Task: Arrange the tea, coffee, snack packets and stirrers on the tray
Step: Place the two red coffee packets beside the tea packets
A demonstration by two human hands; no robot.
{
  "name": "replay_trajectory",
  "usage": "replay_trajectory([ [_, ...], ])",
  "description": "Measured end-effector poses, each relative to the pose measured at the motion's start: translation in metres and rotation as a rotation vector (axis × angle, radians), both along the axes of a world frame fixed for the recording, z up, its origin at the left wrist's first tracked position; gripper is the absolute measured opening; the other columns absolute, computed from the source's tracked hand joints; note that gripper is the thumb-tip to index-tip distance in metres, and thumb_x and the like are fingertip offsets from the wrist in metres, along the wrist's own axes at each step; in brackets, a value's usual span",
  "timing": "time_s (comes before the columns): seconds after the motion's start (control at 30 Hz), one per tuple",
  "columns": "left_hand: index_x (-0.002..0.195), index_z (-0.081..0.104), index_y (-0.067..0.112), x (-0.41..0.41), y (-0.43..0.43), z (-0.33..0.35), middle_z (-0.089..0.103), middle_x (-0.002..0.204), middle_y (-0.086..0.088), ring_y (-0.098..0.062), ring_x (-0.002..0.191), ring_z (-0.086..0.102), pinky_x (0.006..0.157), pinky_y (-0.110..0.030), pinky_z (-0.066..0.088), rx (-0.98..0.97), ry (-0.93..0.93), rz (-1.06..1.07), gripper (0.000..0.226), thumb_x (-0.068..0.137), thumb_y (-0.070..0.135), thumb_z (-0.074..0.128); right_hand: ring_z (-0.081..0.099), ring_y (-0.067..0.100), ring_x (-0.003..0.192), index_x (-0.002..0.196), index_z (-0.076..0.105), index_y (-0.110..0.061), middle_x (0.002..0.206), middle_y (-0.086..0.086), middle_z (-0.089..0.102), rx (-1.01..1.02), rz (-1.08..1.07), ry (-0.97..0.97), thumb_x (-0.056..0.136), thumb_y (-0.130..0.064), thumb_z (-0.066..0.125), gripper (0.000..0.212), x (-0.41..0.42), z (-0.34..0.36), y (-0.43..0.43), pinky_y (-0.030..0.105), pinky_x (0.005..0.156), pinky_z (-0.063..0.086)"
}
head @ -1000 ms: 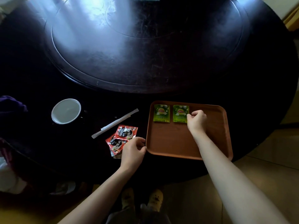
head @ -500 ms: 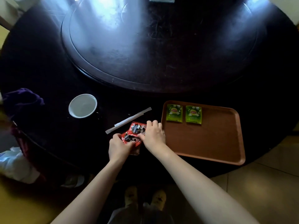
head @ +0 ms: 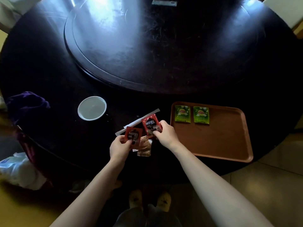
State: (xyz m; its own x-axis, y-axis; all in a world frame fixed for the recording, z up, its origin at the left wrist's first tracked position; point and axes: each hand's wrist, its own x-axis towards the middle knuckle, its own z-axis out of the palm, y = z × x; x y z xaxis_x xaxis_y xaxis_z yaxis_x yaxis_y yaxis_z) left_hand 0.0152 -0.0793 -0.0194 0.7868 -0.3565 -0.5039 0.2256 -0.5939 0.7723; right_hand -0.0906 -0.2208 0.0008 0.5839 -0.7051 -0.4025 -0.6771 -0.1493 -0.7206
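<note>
Red sachet, left: Nescafé coffee packet point(head: 133, 135), pinched at lower edge by left hand point(head: 119, 147), lifted off dark table point(head: 49, 76), tilted.
Red sachet, right: second Nescafé packet point(head: 151, 125), gripped at lower corner by right hand point(head: 165, 134), upright, label readable.
Hands: apart, each clamped on own sachet; sachets side by side, not touching.
Snack packet: clear wrapper with tan biscuit point(head: 144, 147), flat on table between the two hands, partly under left sachet.
Stirrer: long white paper-wrapped stick point(head: 124, 129), lying diagonally on table just behind sachets, middle hidden by them.
Tray: brown, rounded corners point(head: 218, 141), at table's near edge, right of right hand, mostly bare.
Tea: two green Lipton bags point(head: 182, 113) and point(head: 201, 115), flat, side by side along tray's far left edge, a narrow gap between.
Cup: white inside, dark outside point(head: 92, 108), on table left of stirrer, well apart from tray.
Purple cloth: bunched at table's left rim point(head: 27, 104).
Lazy Susan: large dark disc point(head: 147, 46), table centre, far side, glare on surface.
</note>
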Motion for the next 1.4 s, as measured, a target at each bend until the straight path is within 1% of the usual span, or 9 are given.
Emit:
replay_trajectory([
  [0.17, 0.092, 0.062, 0.010, 0.009, 0.013, 0.011, 0.070, 0.091, -0.012, -0.024, 0.081, 0.068, 0.066, -0.031, 0.053, -0.210, 0.238, 0.027, 0.010, 0.083, 0.007, 0.059, 0.058, 0.009, 0.056, 0.104, 0.053, -0.005, 0.085, 0.006, 0.062, 0.340, -0.268, -0.210, 0.084, -0.002, 0.055, 0.020, -0.022, 0.013, 0.009, 0.014, 0.043, 0.047],
  [0.3, 0.092, 0.060, 0.005, 0.004, 0.003, 0.022, 0.071, 0.084, -0.012, -0.022, 0.073, 0.071, 0.059, -0.027, 0.055, -0.263, 0.379, -0.020, 0.011, 0.084, 0.001, 0.054, 0.055, 0.010, 0.059, 0.105, 0.049, -0.010, 0.085, 0.003, 0.059, 0.489, -0.480, -0.276, 0.091, -0.004, 0.040, 0.017, -0.043, 0.022, 0.015, 0.017, 0.045, 0.047],
  [0.37, 0.091, 0.060, 0.005, -0.004, -0.008, 0.027, 0.070, 0.077, -0.008, -0.018, 0.065, 0.070, 0.052, -0.025, 0.053, -0.263, 0.405, -0.072, 0.013, 0.084, 0.000, 0.051, 0.054, 0.010, 0.058, 0.102, 0.051, -0.011, 0.083, 0.003, 0.060, 0.474, -0.566, -0.280, 0.094, -0.010, 0.037, 0.016, -0.057, 0.024, 0.018, 0.018, 0.046, 0.044],
  [0.5, 0.095, 0.058, 0.008, -0.018, -0.030, 0.033, 0.065, 0.082, -0.009, -0.022, 0.072, 0.064, 0.060, -0.036, 0.053, -0.225, 0.448, -0.196, 0.015, 0.083, 0.005, 0.049, 0.054, 0.007, 0.050, 0.083, 0.058, -0.017, 0.074, 0.000, 0.063, 0.306, -0.677, -0.284, 0.094, -0.018, 0.044, 0.018, -0.091, 0.028, 0.010, 0.014, 0.039, 0.042],
  [0.6, 0.094, 0.060, 0.014, -0.029, -0.045, 0.035, 0.065, 0.086, -0.008, -0.022, 0.075, 0.060, 0.070, -0.039, 0.049, -0.190, 0.469, -0.246, 0.014, 0.086, 0.012, 0.050, 0.055, 0.007, 0.044, 0.092, 0.062, -0.006, 0.069, 0.003, 0.063, 0.205, -0.799, -0.297, 0.091, -0.015, 0.049, 0.015, -0.120, 0.031, -0.011, 0.015, 0.039, 0.044],
  [0.73, 0.093, 0.062, 0.012, -0.047, -0.068, 0.037, 0.068, 0.085, -0.007, -0.018, 0.075, 0.064, 0.062, -0.027, 0.048, -0.261, 0.506, -0.227, 0.011, 0.089, 0.016, 0.053, 0.058, 0.009, 0.041, 0.097, 0.056, 0.004, 0.071, 0.011, 0.062, 0.105, -0.949, -0.310, 0.090, -0.008, 0.052, 0.014, -0.154, 0.032, -0.056, 0.015, 0.035, 0.047],
  [0.97, 0.089, 0.063, 0.007, -0.084, -0.116, 0.041, 0.069, 0.083, -0.014, -0.025, 0.071, 0.066, 0.062, -0.031, 0.053, -0.293, 0.527, -0.160, 0.009, 0.087, 0.012, 0.056, 0.064, 0.028, 0.082, 0.090, 0.063, -0.002, 0.094, 0.019, 0.069, 0.008, -0.869, -0.107, 0.084, -0.017, 0.059, 0.016, -0.181, 0.009, -0.131, 0.035, 0.070, 0.051],
  [1.17, 0.091, 0.063, 0.007, -0.108, -0.143, 0.038, 0.069, 0.084, -0.014, -0.022, 0.070, 0.068, 0.051, -0.024, 0.053, -0.291, 0.526, -0.072, 0.009, 0.086, 0.012, 0.057, 0.064, 0.029, 0.089, 0.092, 0.066, -0.006, 0.100, 0.015, 0.069, -0.026, -0.781, 0.028, 0.081, -0.023, 0.063, 0.020, -0.174, -0.015, -0.162, 0.028, 0.064, 0.050],
  [1.4, 0.083, 0.064, 0.012, -0.131, -0.153, 0.033, 0.070, 0.081, -0.010, -0.019, 0.068, 0.068, 0.052, -0.025, 0.051, -0.245, 0.508, -0.024, 0.004, 0.084, 0.012, 0.060, 0.055, 0.035, 0.101, 0.093, 0.063, -0.005, 0.105, 0.017, 0.064, -0.270, -0.582, 0.135, 0.080, -0.025, 0.067, 0.025, -0.169, -0.023, -0.170, 0.039, 0.088, 0.046],
])
